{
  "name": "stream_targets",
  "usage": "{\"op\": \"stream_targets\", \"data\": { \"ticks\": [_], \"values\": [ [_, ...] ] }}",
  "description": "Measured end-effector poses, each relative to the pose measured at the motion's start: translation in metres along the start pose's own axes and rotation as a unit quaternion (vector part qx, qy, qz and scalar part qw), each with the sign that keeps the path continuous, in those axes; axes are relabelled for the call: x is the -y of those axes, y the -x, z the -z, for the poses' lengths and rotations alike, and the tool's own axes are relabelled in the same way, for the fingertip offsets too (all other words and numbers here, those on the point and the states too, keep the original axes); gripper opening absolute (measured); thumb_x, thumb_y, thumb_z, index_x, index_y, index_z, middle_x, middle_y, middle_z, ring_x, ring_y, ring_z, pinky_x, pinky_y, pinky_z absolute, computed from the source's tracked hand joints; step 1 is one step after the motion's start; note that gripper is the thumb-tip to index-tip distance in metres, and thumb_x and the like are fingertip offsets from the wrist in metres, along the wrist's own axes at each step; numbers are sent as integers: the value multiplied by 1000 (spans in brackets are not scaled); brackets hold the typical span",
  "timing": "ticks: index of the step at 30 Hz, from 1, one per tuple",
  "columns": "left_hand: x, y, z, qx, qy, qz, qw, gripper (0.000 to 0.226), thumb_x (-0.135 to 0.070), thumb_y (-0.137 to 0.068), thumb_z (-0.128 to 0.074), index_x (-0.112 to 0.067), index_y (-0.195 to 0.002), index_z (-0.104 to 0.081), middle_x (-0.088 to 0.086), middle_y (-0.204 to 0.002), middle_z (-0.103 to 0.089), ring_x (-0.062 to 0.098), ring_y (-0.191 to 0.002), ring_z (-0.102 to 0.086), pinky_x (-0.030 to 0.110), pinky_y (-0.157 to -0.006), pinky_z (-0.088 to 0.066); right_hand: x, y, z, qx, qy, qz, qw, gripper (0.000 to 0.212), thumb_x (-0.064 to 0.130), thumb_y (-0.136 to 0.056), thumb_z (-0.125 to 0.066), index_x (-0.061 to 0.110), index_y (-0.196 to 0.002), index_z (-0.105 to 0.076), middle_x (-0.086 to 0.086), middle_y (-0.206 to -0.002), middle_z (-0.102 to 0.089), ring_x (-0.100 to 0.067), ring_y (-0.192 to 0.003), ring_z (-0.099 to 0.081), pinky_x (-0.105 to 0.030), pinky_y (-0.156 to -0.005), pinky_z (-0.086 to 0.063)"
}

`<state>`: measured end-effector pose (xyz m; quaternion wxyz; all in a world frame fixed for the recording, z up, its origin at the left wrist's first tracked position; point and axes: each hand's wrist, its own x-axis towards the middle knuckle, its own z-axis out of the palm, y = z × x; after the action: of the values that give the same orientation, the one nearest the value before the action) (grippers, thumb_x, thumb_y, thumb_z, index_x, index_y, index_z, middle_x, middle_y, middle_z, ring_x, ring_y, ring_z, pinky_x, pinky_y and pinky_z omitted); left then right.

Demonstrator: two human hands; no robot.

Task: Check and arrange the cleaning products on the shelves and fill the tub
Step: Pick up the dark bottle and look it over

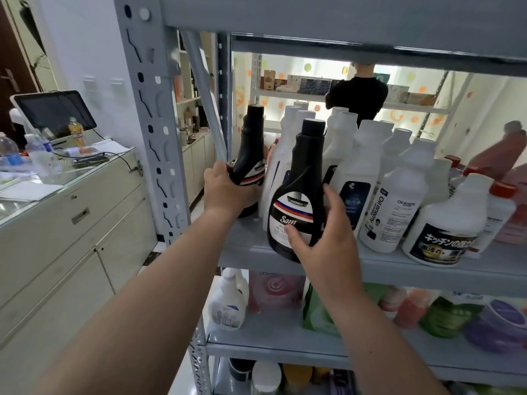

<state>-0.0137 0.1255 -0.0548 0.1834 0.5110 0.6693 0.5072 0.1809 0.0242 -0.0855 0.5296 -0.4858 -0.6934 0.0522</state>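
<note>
Grey shelf [427, 269] of bottles [396, 195] (perhaps cleaners)

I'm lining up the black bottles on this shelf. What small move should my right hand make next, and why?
Probably tip the front black bottle upright and set it flat on the shelf. The right hand holds it tilted at the front edge, while the left hand grips the other black bottle further back.

The two bottles being held are showing black bodies and black caps: the front black bottle [296, 192] is wearing a white label crossed by red, white and blue stripes, and the back black bottle [251, 158] is carrying the same stripes. Toward the right edge of the pale grey shelf [427, 269], white bottles [359, 166] are standing, some showing dark blue labels, some red caps [502, 189].
</note>
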Motion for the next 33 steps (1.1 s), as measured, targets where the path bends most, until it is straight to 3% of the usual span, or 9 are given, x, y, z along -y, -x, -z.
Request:
{"op": "stream_targets", "data": {
  "ticks": [7,13,16,19,24,26,28,30,33],
  "values": [
    [1,41,16,-13,28,-8,999,50,-28,-84,-78,-18,-109,-36,-11,-90,-49,1,-75,-47,24,-57,-37,-2,2,4,24,16,-6,1000,87,30,-90,-77,26,-159,-24,1,-145,-47,5,-125,-40,-15,-102,-40],
    [-2,96,45,-34,21,-56,998,47,-30,-85,-80,-23,-111,-41,-14,-93,-53,-1,-79,-51,18,-61,-37,-4,9,8,40,6,-1,999,91,27,-92,-75,29,-162,-17,-5,-143,-41,-8,-126,-43,-19,-99,-36],
    [-3,126,58,-41,38,-68,996,41,-36,-86,-78,-28,-110,-46,-11,-97,-60,1,-85,-57,21,-67,-46,-8,14,11,55,6,10,998,92,25,-92,-74,27,-163,-16,-7,-146,-38,-10,-130,-40,-15,-101,-33],
    [-6,157,63,-39,79,-45,995,29,-38,-88,-75,-37,-104,-51,-9,-99,-65,7,-87,-65,36,-69,-58,-10,23,20,43,25,49,998,89,23,-90,-76,20,-162,-24,-11,-147,-36,-14,-135,-38,2,-104,-19],
    [-8,206,60,-23,144,-4,989,12,-40,-94,-67,-38,-102,-59,-11,-95,-72,7,-88,-71,40,-79,-60,3,57,46,96,-102,10,990,70,26,-97,-69,19,-158,-36,0,-150,-38,17,-127,-35,3,-102,-28],
    [-11,225,56,-6,174,7,985,9,-43,-97,-62,-38,-103,-61,-15,-94,-74,5,-88,-71,35,-77,-57,12,70,59,205,-237,-80,946,64,39,-97,-65,28,-155,-41,8,-146,-48,17,-124,-47,-8,-100,-44],
    [-15,245,49,11,197,36,980,16,-48,-96,-59,-36,-106,-64,-13,-95,-75,8,-90,-72,36,-79,-57,17,84,68,301,-392,-165,853,49,41,-96,-63,35,-143,-52,10,-136,-64,1,-123,-61,-26,-101,-53],
    [-19,266,42,32,250,79,964,16,-39,-101,-57,-27,-107,-67,-5,-95,-75,16,-93,-73,41,-82,-56,15,101,71,313,-469,-222,796,36,39,-97,-65,37,-133,-60,6,-128,-72,-14,-120,-67,-37,-100,-54],
    [-23,293,35,58,273,125,952,22,-26,-100,-53,-31,-99,-74,7,-100,-75,25,-100,-71,48,-91,-55,6,124,74,268,-512,-289,763,34,35,-93,-65,37,-127,-65,-2,-123,-73,-23,-115,-70,-48,-97,-56]
  ]
}}
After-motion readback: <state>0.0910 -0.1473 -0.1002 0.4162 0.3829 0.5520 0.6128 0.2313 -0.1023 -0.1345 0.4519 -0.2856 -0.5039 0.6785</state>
